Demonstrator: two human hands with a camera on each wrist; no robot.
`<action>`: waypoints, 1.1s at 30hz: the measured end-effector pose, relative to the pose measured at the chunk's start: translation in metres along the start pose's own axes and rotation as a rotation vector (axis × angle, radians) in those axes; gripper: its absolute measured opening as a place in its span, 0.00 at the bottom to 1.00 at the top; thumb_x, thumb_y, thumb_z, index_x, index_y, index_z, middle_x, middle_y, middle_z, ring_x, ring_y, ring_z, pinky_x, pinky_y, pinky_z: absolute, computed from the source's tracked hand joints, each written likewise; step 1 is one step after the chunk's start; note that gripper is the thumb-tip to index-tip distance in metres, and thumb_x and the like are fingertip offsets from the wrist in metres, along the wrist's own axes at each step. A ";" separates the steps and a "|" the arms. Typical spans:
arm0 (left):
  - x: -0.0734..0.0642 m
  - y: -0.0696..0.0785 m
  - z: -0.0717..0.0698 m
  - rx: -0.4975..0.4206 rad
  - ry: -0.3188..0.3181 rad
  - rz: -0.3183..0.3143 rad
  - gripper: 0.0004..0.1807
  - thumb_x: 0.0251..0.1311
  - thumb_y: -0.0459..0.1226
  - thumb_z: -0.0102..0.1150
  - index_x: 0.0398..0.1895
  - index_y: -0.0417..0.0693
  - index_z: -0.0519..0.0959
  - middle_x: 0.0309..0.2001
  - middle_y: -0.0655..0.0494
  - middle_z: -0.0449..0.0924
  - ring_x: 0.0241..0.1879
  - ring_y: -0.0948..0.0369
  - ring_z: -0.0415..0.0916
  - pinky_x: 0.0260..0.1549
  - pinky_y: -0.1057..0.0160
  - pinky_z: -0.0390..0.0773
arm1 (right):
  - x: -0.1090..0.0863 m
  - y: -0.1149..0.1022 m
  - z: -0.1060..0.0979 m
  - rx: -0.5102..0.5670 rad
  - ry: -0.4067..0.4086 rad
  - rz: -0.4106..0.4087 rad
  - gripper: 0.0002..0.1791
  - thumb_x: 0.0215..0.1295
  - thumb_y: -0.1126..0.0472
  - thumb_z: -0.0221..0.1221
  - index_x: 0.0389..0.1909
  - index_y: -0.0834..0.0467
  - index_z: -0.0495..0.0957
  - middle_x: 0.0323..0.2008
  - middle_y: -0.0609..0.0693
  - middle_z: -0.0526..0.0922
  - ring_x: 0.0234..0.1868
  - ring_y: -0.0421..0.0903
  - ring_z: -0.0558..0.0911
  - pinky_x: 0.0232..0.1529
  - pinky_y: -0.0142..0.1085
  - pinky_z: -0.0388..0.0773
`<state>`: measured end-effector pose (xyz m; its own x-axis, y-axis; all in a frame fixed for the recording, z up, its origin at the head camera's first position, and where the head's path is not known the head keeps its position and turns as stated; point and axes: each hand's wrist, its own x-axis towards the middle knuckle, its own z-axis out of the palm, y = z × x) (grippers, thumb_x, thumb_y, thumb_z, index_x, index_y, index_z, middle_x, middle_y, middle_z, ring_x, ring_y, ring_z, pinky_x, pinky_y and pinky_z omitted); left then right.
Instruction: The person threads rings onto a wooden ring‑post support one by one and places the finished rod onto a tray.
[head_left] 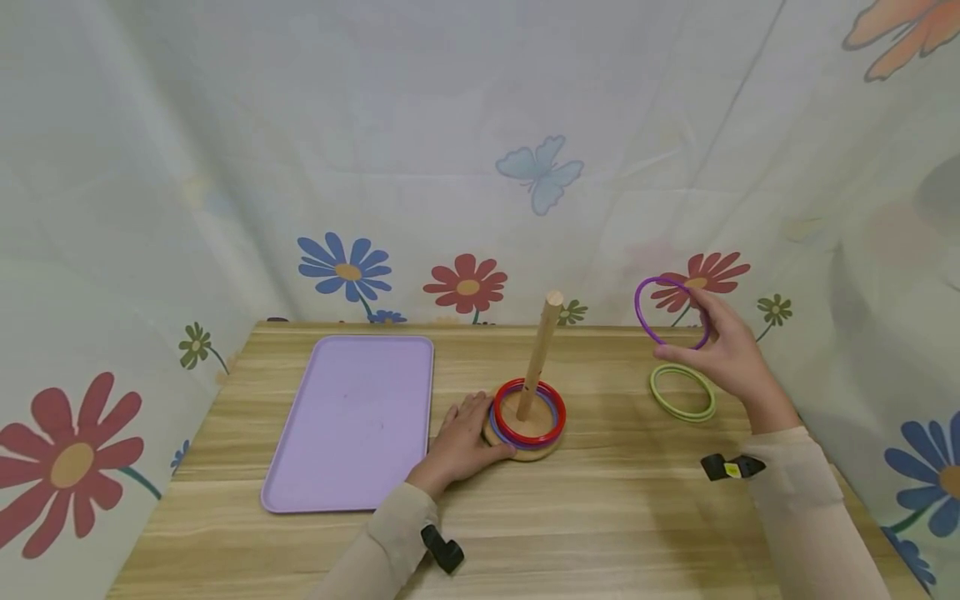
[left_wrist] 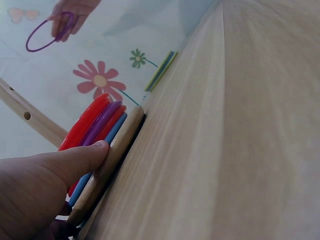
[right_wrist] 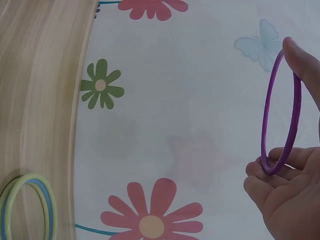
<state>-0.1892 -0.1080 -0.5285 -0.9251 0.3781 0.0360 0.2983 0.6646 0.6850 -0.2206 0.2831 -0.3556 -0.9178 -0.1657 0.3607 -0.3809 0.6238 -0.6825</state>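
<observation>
My left hand (head_left: 465,442) holds the round wooden base (left_wrist: 102,175) of a ring-toss stand from its left side, thumb against the edge. From the base rises a wooden peg (head_left: 540,358), leaning slightly right in the head view. Around its foot lie stacked rings: a red ring (left_wrist: 82,122) on top, then purple, another red and a blue ring (left_wrist: 118,125). Off to the right, my right hand (head_left: 731,354) pinches a purple ring (right_wrist: 296,110) between thumb and fingers, raised above the table and apart from the peg.
Below the right hand lies a small stack of yellow-green rings (head_left: 684,415), with a blue ring (right_wrist: 42,187) between them. A light purple tray (head_left: 352,417) is left of the stand. Behind the wooden table (head_left: 585,533) hangs a flower-printed cloth (head_left: 420,167).
</observation>
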 end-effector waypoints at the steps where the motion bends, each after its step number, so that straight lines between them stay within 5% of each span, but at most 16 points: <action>1: 0.000 0.000 0.000 -0.002 0.001 0.002 0.55 0.62 0.59 0.72 0.82 0.38 0.59 0.82 0.37 0.54 0.83 0.43 0.45 0.81 0.40 0.41 | 0.000 -0.002 -0.001 0.005 -0.002 0.004 0.57 0.54 0.63 0.81 0.82 0.60 0.59 0.76 0.66 0.64 0.75 0.64 0.64 0.62 0.18 0.63; 11: 0.001 -0.002 0.001 -0.009 0.004 -0.004 0.55 0.61 0.58 0.72 0.82 0.40 0.59 0.82 0.38 0.54 0.83 0.43 0.45 0.80 0.40 0.41 | 0.007 -0.024 -0.001 0.046 -0.017 0.017 0.59 0.53 0.64 0.81 0.83 0.58 0.58 0.80 0.61 0.60 0.80 0.59 0.61 0.63 0.17 0.65; 18: 0.001 -0.001 0.000 -0.005 0.002 -0.001 0.55 0.61 0.58 0.72 0.82 0.40 0.59 0.82 0.39 0.54 0.83 0.43 0.45 0.80 0.39 0.41 | 0.012 -0.039 0.001 0.041 -0.036 0.009 0.62 0.54 0.63 0.81 0.84 0.59 0.53 0.81 0.62 0.58 0.80 0.62 0.60 0.75 0.57 0.63; 21: 0.001 -0.001 0.000 -0.009 0.003 -0.002 0.55 0.61 0.59 0.72 0.82 0.40 0.59 0.82 0.39 0.54 0.83 0.43 0.45 0.80 0.40 0.41 | 0.014 -0.044 0.002 0.039 -0.042 0.003 0.63 0.53 0.62 0.81 0.85 0.59 0.52 0.81 0.61 0.59 0.79 0.63 0.61 0.74 0.60 0.63; 24: 0.002 0.000 0.000 -0.009 0.003 -0.002 0.55 0.61 0.59 0.72 0.83 0.41 0.59 0.82 0.39 0.54 0.83 0.43 0.45 0.80 0.40 0.41 | 0.013 -0.051 0.004 0.027 -0.034 -0.014 0.63 0.52 0.62 0.82 0.85 0.58 0.54 0.78 0.61 0.64 0.77 0.61 0.66 0.74 0.42 0.68; 28: 0.002 -0.001 0.000 -0.009 -0.002 0.003 0.55 0.61 0.58 0.72 0.83 0.40 0.59 0.82 0.38 0.54 0.83 0.43 0.45 0.80 0.39 0.41 | 0.012 -0.061 0.008 0.045 -0.020 -0.072 0.62 0.49 0.65 0.82 0.83 0.58 0.57 0.72 0.61 0.71 0.69 0.54 0.72 0.62 0.20 0.67; 33: 0.002 0.000 -0.001 -0.019 0.002 0.006 0.55 0.61 0.58 0.72 0.82 0.39 0.59 0.82 0.37 0.54 0.83 0.42 0.46 0.80 0.38 0.41 | 0.012 -0.069 0.015 0.060 -0.007 -0.161 0.63 0.46 0.69 0.83 0.83 0.59 0.59 0.71 0.62 0.72 0.61 0.47 0.71 0.59 0.20 0.67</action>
<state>-0.1908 -0.1078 -0.5281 -0.9237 0.3809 0.0414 0.2994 0.6500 0.6984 -0.2074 0.2270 -0.3139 -0.8448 -0.2654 0.4647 -0.5293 0.5419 -0.6529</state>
